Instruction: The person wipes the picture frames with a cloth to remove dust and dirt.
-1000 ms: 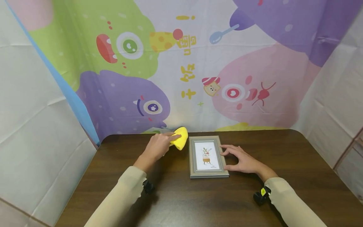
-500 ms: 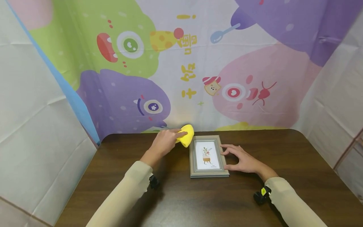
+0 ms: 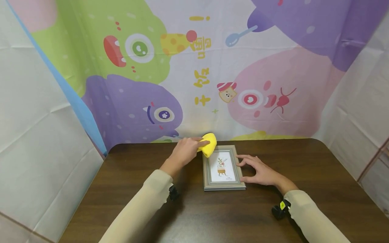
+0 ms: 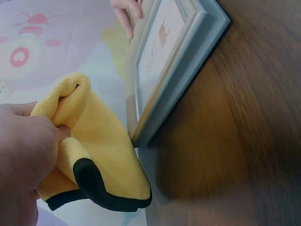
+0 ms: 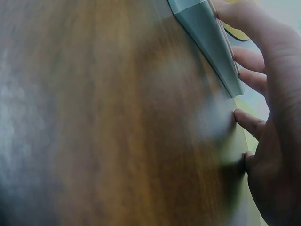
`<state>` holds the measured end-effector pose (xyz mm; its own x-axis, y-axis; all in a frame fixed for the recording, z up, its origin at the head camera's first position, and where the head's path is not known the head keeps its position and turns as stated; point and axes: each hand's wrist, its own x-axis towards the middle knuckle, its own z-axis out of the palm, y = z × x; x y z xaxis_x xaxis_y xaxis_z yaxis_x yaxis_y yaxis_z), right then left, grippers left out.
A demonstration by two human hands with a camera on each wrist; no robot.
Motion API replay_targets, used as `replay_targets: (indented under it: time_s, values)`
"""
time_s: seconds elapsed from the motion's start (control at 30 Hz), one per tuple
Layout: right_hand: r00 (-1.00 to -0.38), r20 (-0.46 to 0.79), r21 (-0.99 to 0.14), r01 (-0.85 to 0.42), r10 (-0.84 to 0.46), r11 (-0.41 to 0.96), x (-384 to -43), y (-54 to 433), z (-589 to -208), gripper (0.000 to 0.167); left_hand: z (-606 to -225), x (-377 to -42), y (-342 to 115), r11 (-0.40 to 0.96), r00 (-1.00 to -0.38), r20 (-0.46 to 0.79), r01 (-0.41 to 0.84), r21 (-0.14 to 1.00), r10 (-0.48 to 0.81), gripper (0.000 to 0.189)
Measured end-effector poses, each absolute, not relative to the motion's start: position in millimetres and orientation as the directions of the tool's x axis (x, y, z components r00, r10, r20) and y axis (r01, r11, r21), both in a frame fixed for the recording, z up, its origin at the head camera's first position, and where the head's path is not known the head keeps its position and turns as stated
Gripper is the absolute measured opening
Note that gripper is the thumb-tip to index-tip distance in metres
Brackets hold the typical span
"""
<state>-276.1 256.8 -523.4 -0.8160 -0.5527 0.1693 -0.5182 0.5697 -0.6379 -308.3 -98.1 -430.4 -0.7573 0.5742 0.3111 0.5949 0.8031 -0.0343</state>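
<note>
A picture frame [image 3: 223, 186] with a grey-beige border lies face up on the table, showing a potted-plant print. Bunched in my left hand [image 3: 185, 150] is a yellow cloth [image 3: 209, 144], which overlaps the frame's upper left corner in the head view. Black edging runs along the cloth [image 4: 108, 197] in the left wrist view. From the right, my right hand [image 3: 261, 171] rests against the frame's side, thumb near the lower corner and fingers higher up. The right wrist view has the fingertips [image 5: 247, 59] on the frame's edge [image 5: 207, 42], with two other fingers on the tabletop.
Dark brown wood covers the tabletop [image 3: 206, 219]. Behind its far edge hangs a curtain [image 3: 194, 118] printed with cartoon monsters. Pale sheets [image 3: 36, 135] close off both sides. Each wrist wears a small black device [image 3: 279, 211].
My left hand has moved right with the yellow cloth, from beside the frame to its upper left corner. The right hand and the frame have stayed in place.
</note>
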Motion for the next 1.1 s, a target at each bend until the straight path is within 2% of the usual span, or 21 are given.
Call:
replay_targets:
  time_s: [0.47, 0.8, 1.1]
  values:
    - [-0.826, 0.144, -0.645, -0.496, -0.545, 0.581, -277.1, 257.0, -524.4, 0.041, -424.6, -313.7, -63.7, 0.779, -0.734, 0.280, 0.621, -0.093, 0.619, 0.053]
    - [-0.823, 0.156, -0.643, -0.505, -0.547, 0.576, -276.4, 257.9, -523.5, 0.041, -421.4, -314.4, -37.0, 0.751, -0.722, 0.207, 0.624, -0.218, 0.660, 0.059]
    - [-0.817, 0.157, -0.643, -0.511, -0.554, 0.571, -275.2, 256.6, -519.9, 0.040, -431.2, -320.3, -21.4, 0.727, -0.704, 0.192, 0.631, -0.272, 0.683, 0.066]
